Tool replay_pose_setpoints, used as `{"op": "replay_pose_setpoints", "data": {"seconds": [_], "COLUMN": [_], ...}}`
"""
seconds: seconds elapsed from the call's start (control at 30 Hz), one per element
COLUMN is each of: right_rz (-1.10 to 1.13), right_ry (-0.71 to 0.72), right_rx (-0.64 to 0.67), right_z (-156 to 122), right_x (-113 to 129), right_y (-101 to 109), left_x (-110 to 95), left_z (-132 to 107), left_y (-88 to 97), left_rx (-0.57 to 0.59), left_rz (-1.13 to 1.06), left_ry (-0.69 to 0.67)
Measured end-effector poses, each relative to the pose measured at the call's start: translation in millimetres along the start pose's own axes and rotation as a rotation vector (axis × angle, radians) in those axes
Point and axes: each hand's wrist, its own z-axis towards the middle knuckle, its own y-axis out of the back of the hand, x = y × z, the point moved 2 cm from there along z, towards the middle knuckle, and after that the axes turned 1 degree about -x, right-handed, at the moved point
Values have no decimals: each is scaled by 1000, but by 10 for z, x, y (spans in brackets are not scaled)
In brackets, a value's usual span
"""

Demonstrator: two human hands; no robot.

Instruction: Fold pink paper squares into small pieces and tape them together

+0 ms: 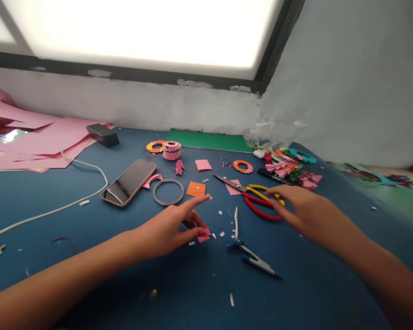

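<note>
My left hand point(172, 228) pinches a small folded piece of pink paper point(203, 234) between thumb and fingers, low over the table, while its index finger points out to the right. My right hand point(301, 208) is at the handles of the scissors point(258, 201), with the yellow loop between its thumb and fingers. The scissors have one yellow and one red handle; their blades point left, over a pink paper square point(233, 187). A drawing compass point(249, 252) lies between my hands. Beyond my left hand are an orange paper square point(196, 189) and a grey ring point(168, 191).
A phone point(129, 182) and a white cable point(86, 199) lie to the left. Pink sheets point(48, 142) and a black block point(102, 134) are farther back. Several scalloped paper rings point(242, 167) and a pile of folded paper pieces point(285, 165) lie toward the wall. White scraps dot the blue tabletop point(179, 293).
</note>
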Motion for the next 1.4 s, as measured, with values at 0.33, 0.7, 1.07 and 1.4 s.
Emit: {"op": "replay_pose_setpoints", "data": {"seconds": [0.33,0.7,1.07,1.4], "right_rz": [146,480,397,339], "right_ry": [-155,-137,-81,-82], "right_rx": [79,61,186,248], "right_z": [376,265,254,233], "right_x": [-55,312,595,717], "right_y": [-480,-268,-313,-306], "left_x": [-10,-38,-46,-6], "left_z": [36,18,-3,15], "left_y": [82,96,89,39], "left_rx": [-291,-493,-568,-652], "left_rz": [-256,-748,-859,-913], "left_ry": [78,115,137,215]}}
